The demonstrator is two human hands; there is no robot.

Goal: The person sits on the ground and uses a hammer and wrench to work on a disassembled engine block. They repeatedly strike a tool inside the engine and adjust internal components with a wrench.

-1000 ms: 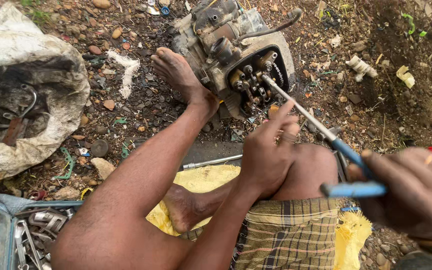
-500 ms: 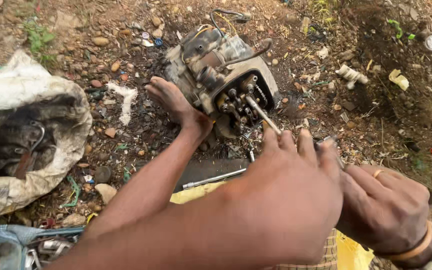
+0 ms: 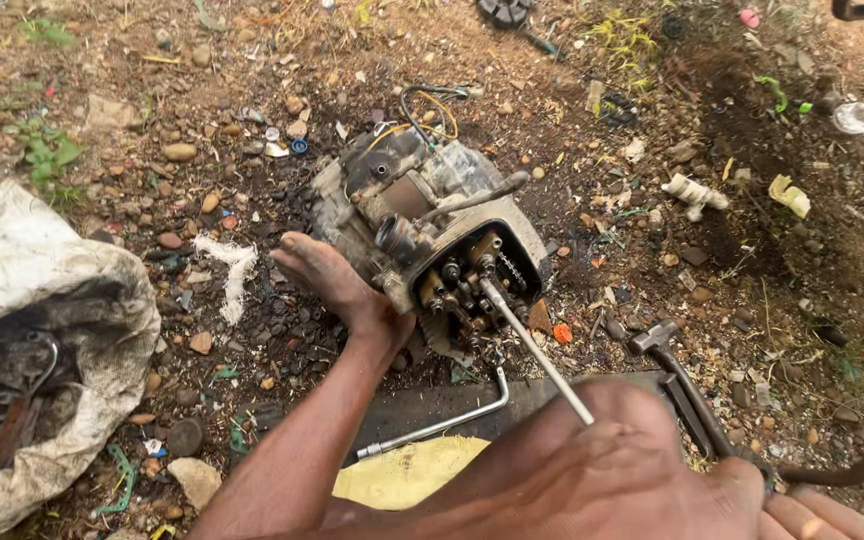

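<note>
A dirty metal engine lay on the stony ground, near the middle and a bit toward the far edge. Its open end faced the person, and small bolts and gears showed inside. A bare foot pressed against the engine's left side and held it there. A long thin metal rod stuck out of the open end and ran down to the near hand, which was big and blurry at the bottom edge. It was not clear which hand this was, or if its grip was closed on the rod. Fingers of another hand peeked out at the bottom right corner, and their grip could not be seen. A bent silver wrench lay on a dark board just below the engine. A hammer lay to the right. A yellow cloth sat near the bottom. A dirty white sack lay at the left edge.
</note>
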